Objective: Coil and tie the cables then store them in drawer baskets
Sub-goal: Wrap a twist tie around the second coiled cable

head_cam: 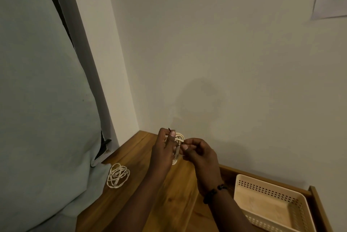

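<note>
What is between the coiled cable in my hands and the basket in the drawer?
Nothing visible. The coiled cable, held by the left hand and right hand, is above the wooden top; the basket sits open and looks empty in the drawer.

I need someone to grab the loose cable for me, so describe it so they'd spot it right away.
Find the wooden top in the wall corner. Near its left edge, beside the pale cloth, lies a white cable in a loose coil. Unlike the cable in the hands, it lies alone, untouched.
</note>
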